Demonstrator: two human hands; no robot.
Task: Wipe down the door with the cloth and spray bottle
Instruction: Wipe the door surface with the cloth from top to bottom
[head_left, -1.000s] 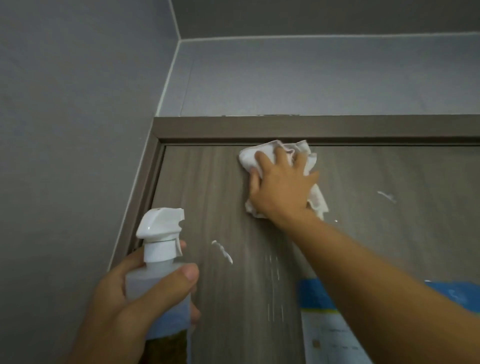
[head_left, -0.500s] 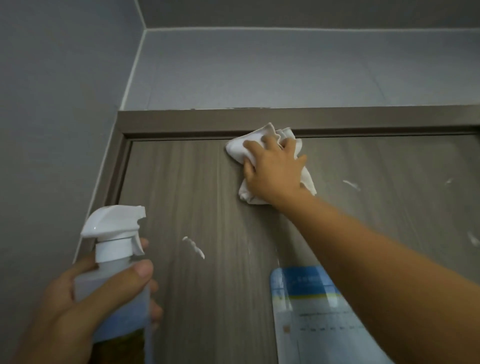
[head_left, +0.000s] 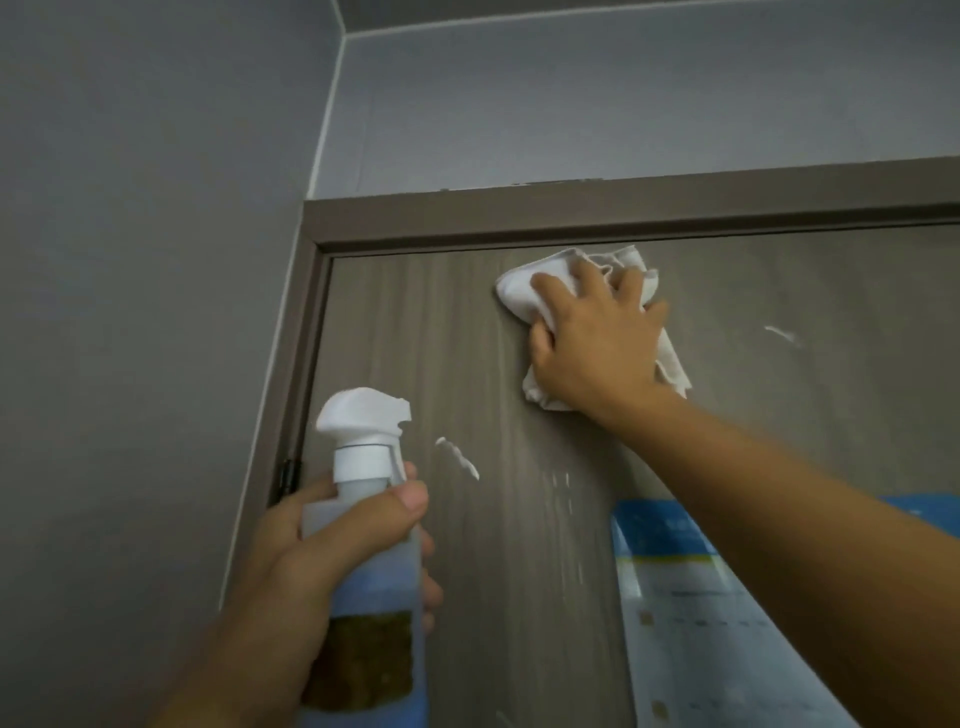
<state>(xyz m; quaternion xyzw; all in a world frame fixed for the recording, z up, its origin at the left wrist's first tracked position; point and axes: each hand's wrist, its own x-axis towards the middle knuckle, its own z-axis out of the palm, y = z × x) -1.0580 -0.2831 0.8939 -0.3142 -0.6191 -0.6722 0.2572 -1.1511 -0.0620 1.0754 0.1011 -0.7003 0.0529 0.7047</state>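
The step in hand was the wiping of the upper part of the door (head_left: 415, 332). To do it well, I judge the right hand (head_left: 597, 353) should keep flat pressure on the cloth (head_left: 524, 291) and move in overlapping strokes toward the white foam streaks: one streak (head_left: 457, 457) lay at about 7 o'clock from the cloth, another (head_left: 782, 335) at about 3 o'clock. The thin drips (head_left: 563, 493) below also needed a pass before they ran onto the blue poster (head_left: 675, 597).

The right fingers (head_left: 553, 288) were spread and pressed on the crumpled cloth, which lay under the palm, just below the door frame (head_left: 519, 213); its edges showed at 11 and 4 o'clock of the hand. The left hand (head_left: 311, 551) was closed around the spray bottle (head_left: 371, 545), thumb across its front, nozzle toward the door.
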